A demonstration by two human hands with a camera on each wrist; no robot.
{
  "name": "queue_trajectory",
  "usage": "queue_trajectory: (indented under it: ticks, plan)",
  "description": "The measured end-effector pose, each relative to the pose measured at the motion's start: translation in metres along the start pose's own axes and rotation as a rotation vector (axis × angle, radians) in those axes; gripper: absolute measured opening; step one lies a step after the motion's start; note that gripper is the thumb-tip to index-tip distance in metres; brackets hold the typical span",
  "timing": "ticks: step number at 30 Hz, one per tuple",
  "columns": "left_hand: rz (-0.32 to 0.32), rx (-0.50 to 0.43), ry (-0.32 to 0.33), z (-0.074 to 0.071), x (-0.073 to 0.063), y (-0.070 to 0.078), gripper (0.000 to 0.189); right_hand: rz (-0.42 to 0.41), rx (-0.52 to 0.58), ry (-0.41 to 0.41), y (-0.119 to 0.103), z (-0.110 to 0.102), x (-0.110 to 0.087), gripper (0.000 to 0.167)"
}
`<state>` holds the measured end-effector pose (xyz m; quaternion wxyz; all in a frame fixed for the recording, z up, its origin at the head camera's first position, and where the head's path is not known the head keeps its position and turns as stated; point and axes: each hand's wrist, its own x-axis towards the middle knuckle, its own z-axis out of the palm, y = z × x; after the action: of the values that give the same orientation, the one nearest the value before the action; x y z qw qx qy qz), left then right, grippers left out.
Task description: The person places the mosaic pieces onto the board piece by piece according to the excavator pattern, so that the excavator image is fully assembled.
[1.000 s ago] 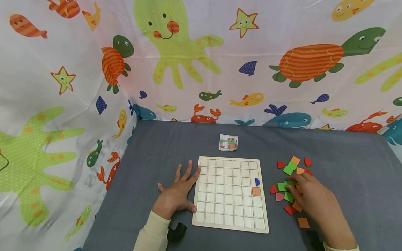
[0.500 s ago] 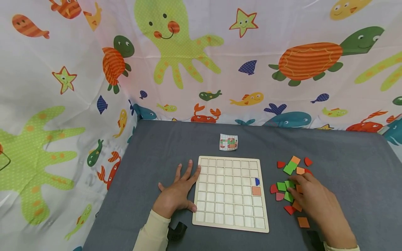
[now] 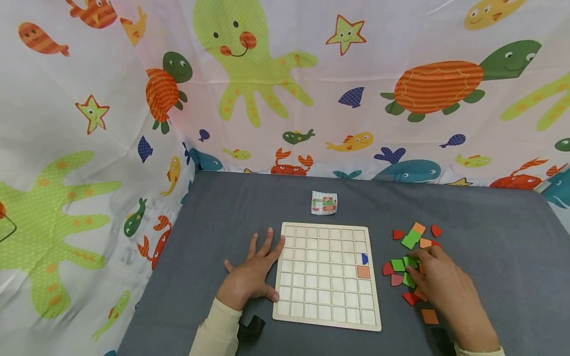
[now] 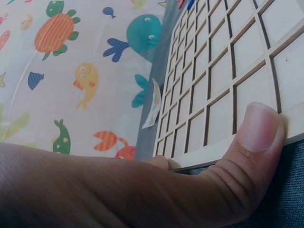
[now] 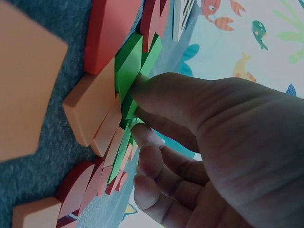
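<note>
A wooden grid board (image 3: 327, 324) lies on the grey cloth, with a blue half-round piece (image 3: 364, 258) and a salmon square tile (image 3: 363, 272) in its right column. My left hand (image 3: 249, 277) rests at the board's left edge, fingers spread; in the left wrist view the thumb (image 4: 259, 128) lies over the frame. Right of the board, my right hand (image 3: 445, 282) is over a loose pile of pieces. Its thumb and index finger pinch a green square tile (image 3: 408, 261). Other green tiles (image 5: 128, 64) and orange tiles (image 5: 92, 104) lie around the fingertips, partly hidden by the hand.
A small printed card with a coloured grid pattern (image 3: 324, 202) lies behind the board. Red curved pieces (image 3: 410, 298) and a brown-orange square (image 3: 429, 316) lie near the right hand. A sea-animal curtain (image 3: 285, 99) stands behind and at the left.
The right hand stays over the pile, its fingers shifting only slightly at the green tile. The left hand and the board look the same.
</note>
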<state>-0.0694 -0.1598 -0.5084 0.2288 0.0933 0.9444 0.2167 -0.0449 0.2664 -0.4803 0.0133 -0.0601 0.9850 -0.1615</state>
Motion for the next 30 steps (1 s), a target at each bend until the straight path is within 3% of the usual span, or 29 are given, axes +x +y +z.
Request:
queue_trajectory:
  ticks: [10, 19, 27, 30]
  plan:
    - [-0.022, -0.012, -0.017, -0.031, -0.024, 0.034, 0.137, 0.04, -0.019, -0.046, -0.007, 0.0, 0.008, 0.041]
    - [-0.022, -0.013, -0.015, -0.031, -0.025, 0.035, 0.137, -0.001, -0.028, -0.034, -0.007, 0.0, 0.012, 0.04]
    - [-0.022, -0.021, -0.02, -0.031, -0.024, 0.034, 0.137, -0.091, -0.034, 0.003, -0.003, 0.001, 0.018, 0.031]
    - [-0.007, -0.024, -0.014, -0.025, -0.02, 0.027, 0.141, -0.136, -0.053, -0.002, -0.001, 0.001, 0.022, 0.026]
